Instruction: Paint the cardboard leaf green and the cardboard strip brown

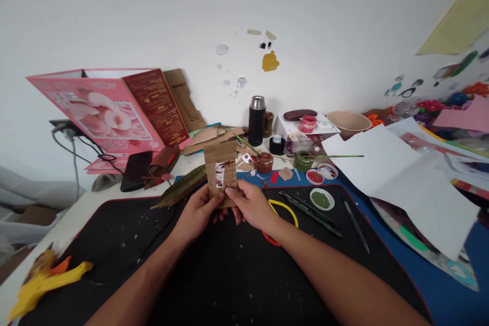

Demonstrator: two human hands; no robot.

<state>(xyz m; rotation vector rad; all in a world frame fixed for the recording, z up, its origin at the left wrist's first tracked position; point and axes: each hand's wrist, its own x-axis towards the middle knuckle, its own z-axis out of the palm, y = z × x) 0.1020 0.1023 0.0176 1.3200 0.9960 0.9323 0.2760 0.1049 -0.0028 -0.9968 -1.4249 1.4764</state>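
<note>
Both hands hold up a brown piece of cardboard (229, 167) over the black mat, a white patch with dark brown smears on its face. My left hand (198, 210) pinches its lower left edge, thumb in front. At the lower right, my right hand (255, 205) grips it the same way, with the thumb on the front and fingers behind. Just left of the cardboard lies a long dark green leaf-like strip (181, 187). Scissors with a yellow and red handle (284, 209) lie partly beneath my right forearm.
A yellow glue gun (49, 282) lies at the left edge. Behind the hands stand a black thermos (256, 121), an open brown paint jar (264, 163) and a green paint jar (303, 161). Dark pens (313, 212) and a lid with green paint (321, 198) lie right. A pink box (110, 112) stands left.
</note>
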